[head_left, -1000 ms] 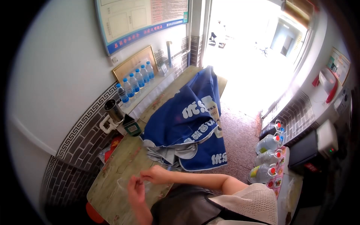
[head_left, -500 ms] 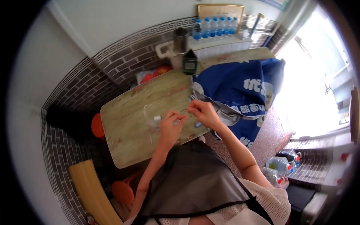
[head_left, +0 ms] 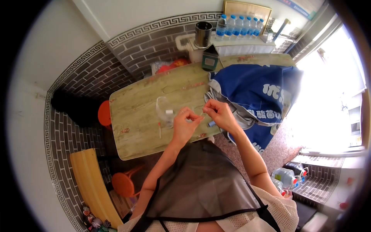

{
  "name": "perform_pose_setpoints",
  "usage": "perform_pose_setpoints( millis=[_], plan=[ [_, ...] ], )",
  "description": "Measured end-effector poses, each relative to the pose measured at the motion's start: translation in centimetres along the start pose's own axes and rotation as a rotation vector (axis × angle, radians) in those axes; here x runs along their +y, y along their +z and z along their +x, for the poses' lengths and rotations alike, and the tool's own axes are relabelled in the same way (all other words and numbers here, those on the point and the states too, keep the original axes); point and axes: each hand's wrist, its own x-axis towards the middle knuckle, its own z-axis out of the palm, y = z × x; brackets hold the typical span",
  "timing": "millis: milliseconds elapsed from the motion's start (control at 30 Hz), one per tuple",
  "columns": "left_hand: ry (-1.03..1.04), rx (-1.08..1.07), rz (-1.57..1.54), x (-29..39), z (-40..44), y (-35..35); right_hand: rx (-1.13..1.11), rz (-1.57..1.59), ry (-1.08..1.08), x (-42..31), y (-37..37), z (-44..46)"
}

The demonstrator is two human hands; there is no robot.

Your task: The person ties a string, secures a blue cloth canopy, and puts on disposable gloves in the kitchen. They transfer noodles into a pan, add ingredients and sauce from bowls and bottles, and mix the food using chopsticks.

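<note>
Where our two hands come together over the near edge of the tabletop (head_left: 145, 112), a small pale piece (head_left: 203, 114) sits between the fingertips. It looks thin and whitish, perhaps see-through, and is too small for us to make out its shape. Our left hand (head_left: 187, 121) pinches it with thumb and forefinger, the other fingers curled; our right hand (head_left: 219, 115) meets it from the other side in a like pinch.

Just under our right hand lies a small blue object (head_left: 211, 123). Beside our left hand we see crumpled clear plastic (head_left: 162, 105), with a white block (head_left: 169, 111) at its edge; whether the block lies in it or on it, we cannot tell. Near that, a thin stick (head_left: 160, 130) with an orange-red tip lies lengthwise toward us.

Beyond our right hand, a blue cloth (head_left: 247, 83) with white lettering and a grey lining lies heaped over the tabletop and hangs off its edge. At the far side stands a dark green box (head_left: 210, 58) with a peaked top, its contents hidden from us. Behind it is a shiny metal canister (head_left: 203, 34); we cannot see what it holds. On the ledge beyond, six clear bottles (head_left: 238, 27) with blue caps and labels stand in a row before a gold frame (head_left: 247, 8). Well off to our right are red-capped jugs: a dark jug (head_left: 295, 167) and, nearer us, a clear jug (head_left: 284, 177).
</note>
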Motion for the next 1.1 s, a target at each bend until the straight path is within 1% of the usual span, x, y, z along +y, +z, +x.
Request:
perform_pose_setpoints(
  millis=[167,600,667,700,767,800,867,933,1000,1067,1100],
  plan=[
    [-0.059,-0.015,-0.07,-0.6,-0.1,0.1,-0.007,0.001,-0.004,-0.2,-0.1,-0.2],
    [-0.036,-0.005,-0.102,-1.5,0.1,0.2,-0.021,-0.005,0.024,-0.3,-0.1,-0.2],
    [-0.069,-0.019,-0.236,-1.5,0.0,0.2,-0.031,0.007,0.017,0.2,0.0,-0.2],
    [-0.07,-0.019,-0.236,-1.4,0.0,0.2,-0.031,0.006,0.017,0.4,0.0,-0.2],
    [-0.286,-0.064,-0.534,-1.1,-0.1,0.2,-0.045,0.022,0.032,0.5,0.0,-0.4],
    [-0.287,-0.063,-0.534,-1.0,-0.2,0.1,-0.046,0.022,0.033,0.5,0.0,-0.4],
    [-0.391,-0.023,-0.742,-1.0,-0.1,0.1,-0.086,0.014,0.048,0.6,0.1,-0.5],
    [-0.407,-0.022,-0.777,-2.6,0.0,0.0,-0.086,0.02,0.041,0.9,0.4,-0.6],
    [-0.425,-0.023,-0.811,-2.8,0.0,-0.2,-0.085,0.026,0.035,0.9,0.6,-0.6],
    [-0.404,-0.026,-0.705,-2.5,-0.1,-0.5,-0.081,0.023,0.011,0.9,0.6,-0.7],
    [-0.406,-0.026,-0.705,-2.4,-0.1,-0.6,-0.081,0.024,0.013,0.9,0.6,-0.7]
  ],
)
